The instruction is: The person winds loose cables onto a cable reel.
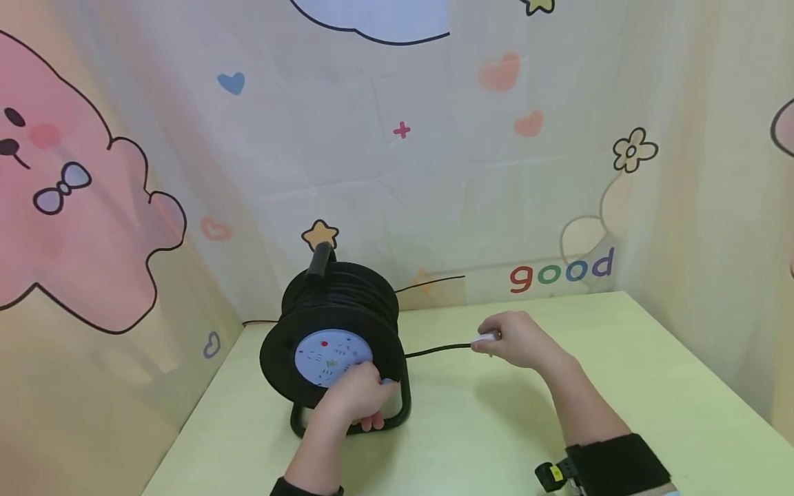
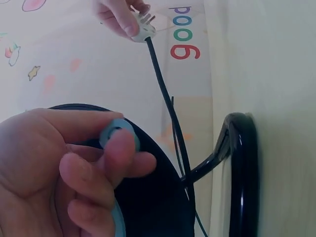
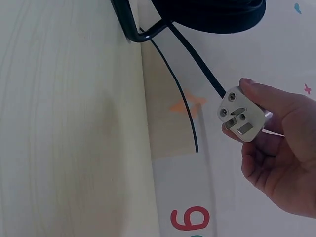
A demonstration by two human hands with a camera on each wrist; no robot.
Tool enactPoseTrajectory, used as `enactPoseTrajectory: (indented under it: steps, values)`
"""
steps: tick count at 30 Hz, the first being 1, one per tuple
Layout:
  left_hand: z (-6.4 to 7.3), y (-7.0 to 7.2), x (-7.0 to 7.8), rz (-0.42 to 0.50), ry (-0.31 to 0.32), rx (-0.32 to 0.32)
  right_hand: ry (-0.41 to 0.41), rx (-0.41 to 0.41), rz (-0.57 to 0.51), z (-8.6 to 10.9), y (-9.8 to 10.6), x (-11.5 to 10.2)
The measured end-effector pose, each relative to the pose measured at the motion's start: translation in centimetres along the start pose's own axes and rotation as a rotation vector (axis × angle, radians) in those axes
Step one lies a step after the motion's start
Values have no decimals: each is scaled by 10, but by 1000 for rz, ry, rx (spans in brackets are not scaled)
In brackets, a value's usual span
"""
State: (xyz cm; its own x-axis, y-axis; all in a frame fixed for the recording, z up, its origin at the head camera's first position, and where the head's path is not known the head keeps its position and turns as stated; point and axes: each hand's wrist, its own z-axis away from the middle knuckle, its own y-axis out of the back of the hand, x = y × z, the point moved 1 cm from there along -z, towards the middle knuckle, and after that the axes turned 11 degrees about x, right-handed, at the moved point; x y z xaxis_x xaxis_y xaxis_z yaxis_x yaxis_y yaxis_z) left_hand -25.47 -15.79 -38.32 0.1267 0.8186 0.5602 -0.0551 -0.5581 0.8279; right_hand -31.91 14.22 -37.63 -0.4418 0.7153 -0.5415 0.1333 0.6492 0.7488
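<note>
A black cable reel point(image 1: 282, 362) stands on its tubular frame point(image 1: 406, 396), a pale blue socket panel point(image 1: 322, 355) on its front. My left hand point(image 1: 356, 394) is at the lower right of this face, thumb and forefinger pinching a small blue-grey knob point(image 2: 117, 123). To the right of the reel, my right hand point(image 1: 524, 341) grips a white plug point(image 3: 241, 116) above the table. Metal pins on the plug face the right wrist camera. From the plug, a black cable point(image 1: 437, 350) runs nearly straight back to the reel, whose drum carries many turns of it.
The reel rests on a pale yellow-green table point(image 1: 446, 441). A printed curtain point(image 1: 372, 172) hangs along the back and sides. Behind the reel, a thin dark line point(image 1: 431, 282) shows against the curtain's lower part. The reel's carrying handle point(image 1: 319, 263) sticks up on top.
</note>
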Motion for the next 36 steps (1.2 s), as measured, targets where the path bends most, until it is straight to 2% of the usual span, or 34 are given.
enactPoseTrajectory:
  steps: [4, 10, 17, 25, 31, 36]
  values:
    - [4, -2, -7, -30, 28, -25, 1, -64, -39, -5, -11, -11]
    - [5, -3, -24, -74, 53, -15, 88, -165, -75, -14, -27, -24]
    - [10, 3, -46, -143, 59, -4, 170, -200, -71, -25, -44, -37]
    - [18, 24, -70, -120, 153, -21, 145, -240, -113, -33, -75, -54]
    - [23, 43, -86, -105, 181, 2, 86, -307, -183, -38, -103, -60]
    - [29, 55, -91, -96, 189, 24, 11, -339, -213, -39, -119, -63]
